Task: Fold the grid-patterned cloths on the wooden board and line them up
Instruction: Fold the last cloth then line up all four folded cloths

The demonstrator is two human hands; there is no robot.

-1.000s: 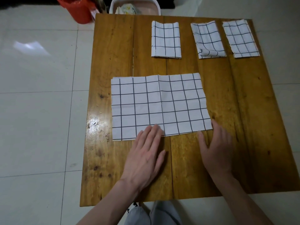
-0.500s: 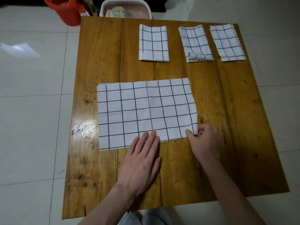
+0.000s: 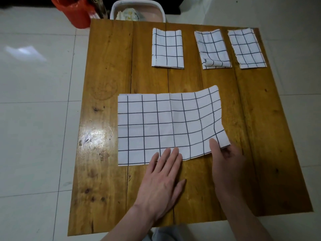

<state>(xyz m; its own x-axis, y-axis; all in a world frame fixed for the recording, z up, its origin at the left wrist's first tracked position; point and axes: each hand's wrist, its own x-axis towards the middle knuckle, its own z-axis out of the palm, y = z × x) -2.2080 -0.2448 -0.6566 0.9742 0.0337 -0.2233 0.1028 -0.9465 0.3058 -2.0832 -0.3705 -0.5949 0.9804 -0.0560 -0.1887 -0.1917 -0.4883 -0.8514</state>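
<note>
A white cloth with a black grid (image 3: 165, 126) lies half-folded in the middle of the wooden board (image 3: 107, 84). My right hand (image 3: 225, 159) pinches its near right corner, thumb on top, and the right edge is lifted and curling. My left hand (image 3: 161, 181) lies flat, its fingertips pressing the cloth's near edge. Three folded grid cloths sit in a row at the far side: left one (image 3: 167, 48), middle one (image 3: 212, 49) with a curled corner, right one (image 3: 246, 48).
An orange bucket (image 3: 73, 11) and a white basin (image 3: 137, 11) with things in it stand on the tiled floor beyond the board's far edge. Pale floor tiles surround the board on all sides.
My right hand went from lying flat beside the cloth to pinching its near right corner and lifting that side. My left hand stayed pressed on the near edge.
</note>
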